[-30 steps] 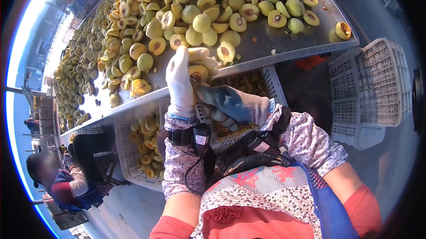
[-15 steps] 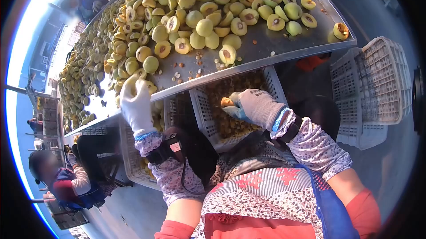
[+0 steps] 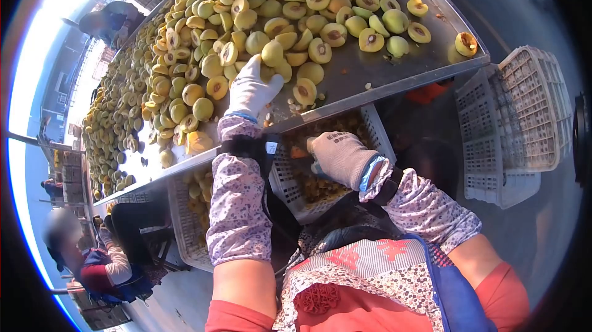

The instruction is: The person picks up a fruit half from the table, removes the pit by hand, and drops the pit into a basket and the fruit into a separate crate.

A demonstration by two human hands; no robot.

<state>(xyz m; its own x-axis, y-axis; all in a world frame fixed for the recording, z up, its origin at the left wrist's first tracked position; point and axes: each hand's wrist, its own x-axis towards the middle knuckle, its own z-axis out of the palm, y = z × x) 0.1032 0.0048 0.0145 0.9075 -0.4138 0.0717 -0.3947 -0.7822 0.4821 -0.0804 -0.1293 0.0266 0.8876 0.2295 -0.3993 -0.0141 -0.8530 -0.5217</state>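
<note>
My left hand point(image 3: 251, 90), in a white glove, reaches onto the metal table with thumb and fingers apart. Its fingertips are at a yellow-green fruit point(image 3: 272, 53) in the heap of halved stone fruit, many showing brown pits or hollows. Below the table's edge, my right hand point(image 3: 341, 158), in a grey printed glove, is closed over a crate point(image 3: 380, 133) holding many yellow-brown pieces. An orange bit point(image 3: 299, 152) shows beside its fingertips; I cannot tell what the fingers hold. One fruit half point(image 3: 304, 91) lies cut side up near the edge, to the right of my left hand.
The metal table point(image 3: 394, 79) has a raised rim along its near side. Another crate point(image 3: 185, 209) with fruit stands under it at left. Stacked white crates point(image 3: 530, 110) stand at right. One person point(image 3: 102, 264) sits at left; another point(image 3: 111, 22) is farther back.
My left hand has moved right and farther onto the table, from the near edge to the heap. My right hand has shifted slightly left and down, turning its back more upward over the crate.
</note>
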